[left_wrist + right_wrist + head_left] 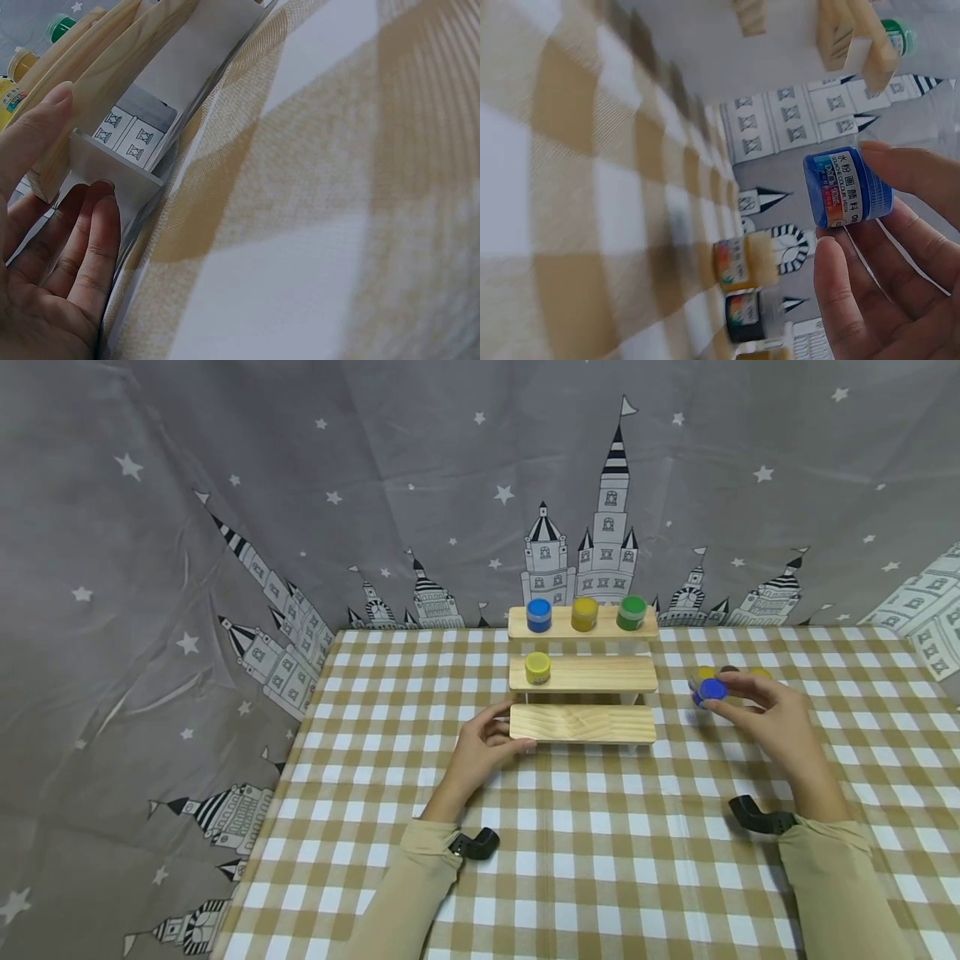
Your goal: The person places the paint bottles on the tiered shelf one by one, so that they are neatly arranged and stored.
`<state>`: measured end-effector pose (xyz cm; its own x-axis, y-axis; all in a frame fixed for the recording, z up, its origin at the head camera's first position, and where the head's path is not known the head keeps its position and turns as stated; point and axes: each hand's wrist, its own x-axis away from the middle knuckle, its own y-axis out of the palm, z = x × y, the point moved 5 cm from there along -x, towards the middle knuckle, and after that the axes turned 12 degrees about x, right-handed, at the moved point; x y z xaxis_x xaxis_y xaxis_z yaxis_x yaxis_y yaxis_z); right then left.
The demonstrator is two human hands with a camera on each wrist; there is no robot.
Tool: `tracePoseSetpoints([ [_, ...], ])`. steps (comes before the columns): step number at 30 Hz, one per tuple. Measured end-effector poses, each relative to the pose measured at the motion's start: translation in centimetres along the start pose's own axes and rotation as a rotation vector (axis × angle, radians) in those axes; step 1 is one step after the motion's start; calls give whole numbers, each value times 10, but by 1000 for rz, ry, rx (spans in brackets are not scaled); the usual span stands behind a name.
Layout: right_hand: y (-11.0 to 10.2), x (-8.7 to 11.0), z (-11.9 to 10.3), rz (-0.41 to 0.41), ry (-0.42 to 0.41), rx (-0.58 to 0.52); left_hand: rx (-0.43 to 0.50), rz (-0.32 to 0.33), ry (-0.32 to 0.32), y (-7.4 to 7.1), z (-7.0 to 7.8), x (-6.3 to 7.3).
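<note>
My right hand [772, 710] pinches a small blue gouache paint jar [847, 187] between thumb and fingers. The jar is off the table, to the right of a three-step wooden display stand [582, 724]. At the stand's lowest step, my left hand [483, 743] grips the left end, the thumb on the board and the other fingers by the white support [112, 169]. Along the top step stand a blue jar [538, 615], a dark yellow jar [585, 613] and a green jar [632, 612]. A yellow jar [537, 667] sits at the left of the middle step.
Behind my right hand, more paint jars stand on the table, among them an ochre jar [735, 262] and a black jar [744, 315]. A checked cloth [600, 852] covers the table. A grey curtain [420, 460] with printed castles hangs behind it.
</note>
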<state>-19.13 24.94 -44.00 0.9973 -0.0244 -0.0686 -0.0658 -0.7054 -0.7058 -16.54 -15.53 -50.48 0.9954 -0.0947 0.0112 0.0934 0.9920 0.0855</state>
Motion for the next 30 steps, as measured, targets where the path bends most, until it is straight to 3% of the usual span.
tracePoseSetpoints([
  [10, -7, -3, -36, 4, -46, 44, 2, -10, 9, 1, 4, -1],
  [19, -4, -9, -65, -19, -99, 20, -5, 2, -4, 0, 3, 0],
  [30, 22, -23, -109, -150, -225, -10, -8, 3, -5, 0, 2, 0],
])
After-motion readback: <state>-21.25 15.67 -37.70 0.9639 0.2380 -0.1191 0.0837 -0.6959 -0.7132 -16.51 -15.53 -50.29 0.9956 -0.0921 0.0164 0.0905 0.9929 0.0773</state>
